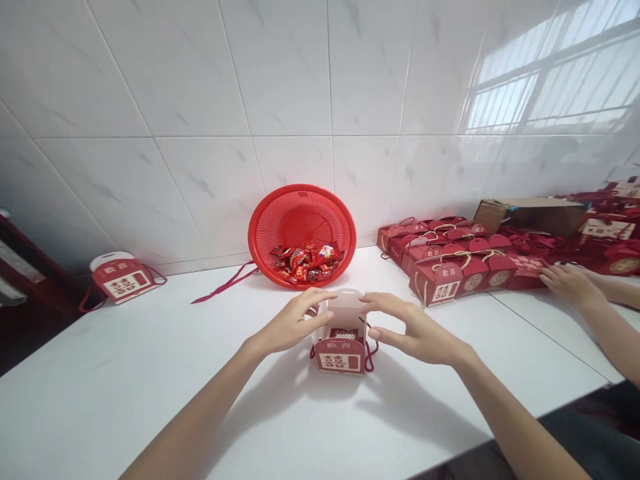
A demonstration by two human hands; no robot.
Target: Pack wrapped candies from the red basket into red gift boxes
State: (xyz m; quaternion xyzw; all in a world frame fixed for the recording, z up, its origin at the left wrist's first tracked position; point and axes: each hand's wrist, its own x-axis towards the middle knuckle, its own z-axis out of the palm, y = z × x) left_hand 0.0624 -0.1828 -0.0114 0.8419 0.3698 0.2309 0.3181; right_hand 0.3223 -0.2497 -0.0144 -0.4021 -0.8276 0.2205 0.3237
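Observation:
A small red and white candy gift box (340,362) stands open on the table in front of me, with red wrapped pieces inside and dark red cord at its sides. My left hand (295,321) is at its upper left side, thumb and fingers apart. At the upper right side is my right hand (411,328), also with thumb and fingers spread. Whether the fingertips touch the box's flaps, I cannot tell. Just behind, a red plastic basket (302,200) leans on the wall with red-wrapped candies (307,263) in its lower part.
Several closed red gift boxes (440,257) stand in rows at the right, near a cardboard box (530,213). Another person's hand (573,285) rests by those rows. A flattened-looking gift box (123,277) lies at far left. A red ribbon (225,283) trails by the basket.

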